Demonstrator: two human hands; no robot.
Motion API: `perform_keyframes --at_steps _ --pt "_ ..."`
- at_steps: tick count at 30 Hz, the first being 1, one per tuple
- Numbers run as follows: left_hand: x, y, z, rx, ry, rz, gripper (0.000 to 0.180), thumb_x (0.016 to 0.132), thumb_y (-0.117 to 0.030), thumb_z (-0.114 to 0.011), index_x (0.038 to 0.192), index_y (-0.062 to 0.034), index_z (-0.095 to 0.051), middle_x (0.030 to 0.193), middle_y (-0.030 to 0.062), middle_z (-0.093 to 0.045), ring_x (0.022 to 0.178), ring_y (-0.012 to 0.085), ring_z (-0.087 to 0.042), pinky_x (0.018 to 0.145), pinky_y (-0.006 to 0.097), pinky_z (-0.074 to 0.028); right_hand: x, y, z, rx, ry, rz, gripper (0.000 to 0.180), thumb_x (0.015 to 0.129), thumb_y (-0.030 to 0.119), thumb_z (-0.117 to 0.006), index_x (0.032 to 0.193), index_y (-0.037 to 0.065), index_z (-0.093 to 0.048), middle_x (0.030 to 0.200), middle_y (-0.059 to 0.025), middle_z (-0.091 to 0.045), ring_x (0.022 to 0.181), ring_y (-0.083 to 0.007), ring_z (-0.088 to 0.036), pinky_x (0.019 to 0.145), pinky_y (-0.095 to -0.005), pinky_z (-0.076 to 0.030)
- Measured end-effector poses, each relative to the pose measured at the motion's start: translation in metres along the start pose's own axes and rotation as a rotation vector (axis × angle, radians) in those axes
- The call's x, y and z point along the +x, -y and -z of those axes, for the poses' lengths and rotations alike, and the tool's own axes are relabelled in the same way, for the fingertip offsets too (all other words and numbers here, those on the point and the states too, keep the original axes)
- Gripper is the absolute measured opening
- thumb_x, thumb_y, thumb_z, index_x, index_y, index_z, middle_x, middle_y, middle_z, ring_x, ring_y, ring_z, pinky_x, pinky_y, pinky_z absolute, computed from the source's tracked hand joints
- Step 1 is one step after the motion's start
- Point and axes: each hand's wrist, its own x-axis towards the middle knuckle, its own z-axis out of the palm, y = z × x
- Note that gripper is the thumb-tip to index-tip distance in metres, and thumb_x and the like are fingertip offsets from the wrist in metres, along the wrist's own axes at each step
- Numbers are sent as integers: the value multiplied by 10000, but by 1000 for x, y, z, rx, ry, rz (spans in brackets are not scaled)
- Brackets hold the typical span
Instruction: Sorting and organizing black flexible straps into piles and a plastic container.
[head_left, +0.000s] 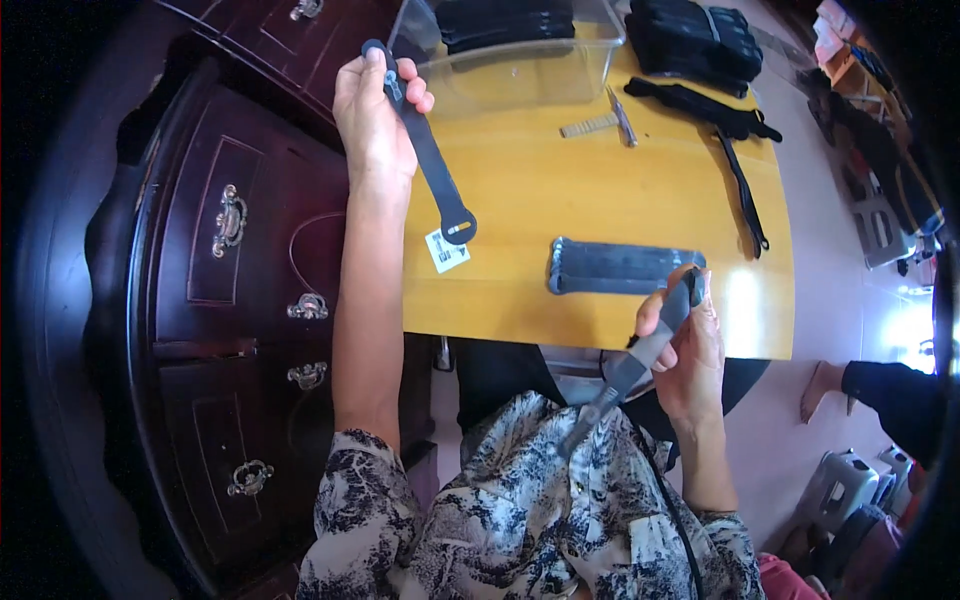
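Observation:
My left hand (376, 125) is raised over the table's left side, closed on the upper end of a dark strap (428, 160). This strap hangs down to a rounded end with a slot in it, and a small metal fitting shows near my thumb. My right hand (697, 365), past the table's front edge, grips a second dark strap (628, 368), whose lower end is blurred in front of my shirt. Just beyond the right hand lies a flat stack of dark strips (620, 268). A white printed label (448, 250) lies below the left strap's end.
At the back of the yellow table (500, 300) stands a clear plastic bin (510, 85) of black pieces. Beside it are a tied black bundle (695, 40), a black strap assembly (740, 170) and a small hammer (605, 122). Dark wooden drawers (230, 220) border the left side.

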Motion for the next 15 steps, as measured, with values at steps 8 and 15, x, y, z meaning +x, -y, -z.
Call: perform_keyframes --at_steps 8,15 --pt "-40 6 -8 -102 329 241 208 968 -222 -506 999 -17 -527 733 64 -516 536 99 -442 481 223 -351 -37 -5 37 49 -252 -65 474 970 565 -284 872 122 -421 651 18 -359 575 -68 -332 479 -197 -356" --pt "-141 -2 -21 220 522 519 202 929 -205 -583 968 -7 -587 639 -30 -483 459 11 -384 410 166 -279 -64 -12 48 -326 -70 112 219 929 288 -567 967 84 -498 896 16 -475 838 -50 -476 702 -201 -435"
